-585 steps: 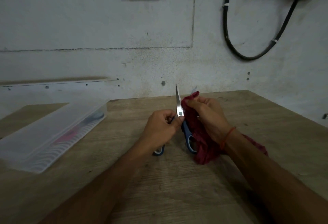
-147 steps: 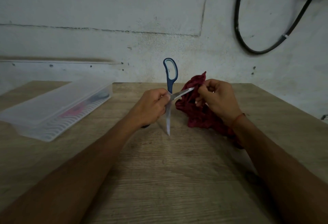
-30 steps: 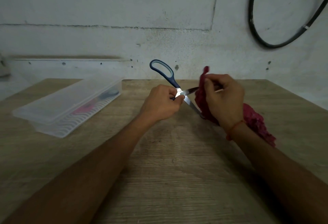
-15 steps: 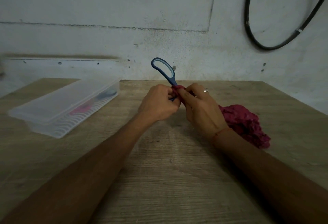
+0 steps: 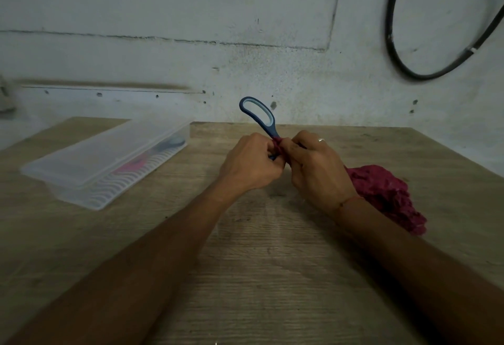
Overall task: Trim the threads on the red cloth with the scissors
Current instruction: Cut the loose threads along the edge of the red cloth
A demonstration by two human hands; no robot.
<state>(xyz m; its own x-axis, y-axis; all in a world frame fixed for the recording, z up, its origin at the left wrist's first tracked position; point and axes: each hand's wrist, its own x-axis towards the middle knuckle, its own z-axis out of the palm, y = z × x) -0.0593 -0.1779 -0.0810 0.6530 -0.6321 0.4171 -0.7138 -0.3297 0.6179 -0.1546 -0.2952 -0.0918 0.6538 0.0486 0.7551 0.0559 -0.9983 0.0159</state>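
Clearly the cloth (image 5: 381, 189) is light, limp and crumply; we judge it best pinched at its edge, close to the thread. Dark red and bunched, it trails on the table (image 5: 272, 276) toward 4 o'clock from our right hand (image 5: 319, 170), which pinches a fold. Our left hand (image 5: 249, 164) curls round the scissors (image 5: 259, 115), whose blue loop points to 12 o'clock and whose blades are hidden.

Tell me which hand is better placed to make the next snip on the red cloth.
Left, probably. The left hand has its grip round the scissors, one blue handle loop sticking up, while the right hand pinches the red cloth beside them.
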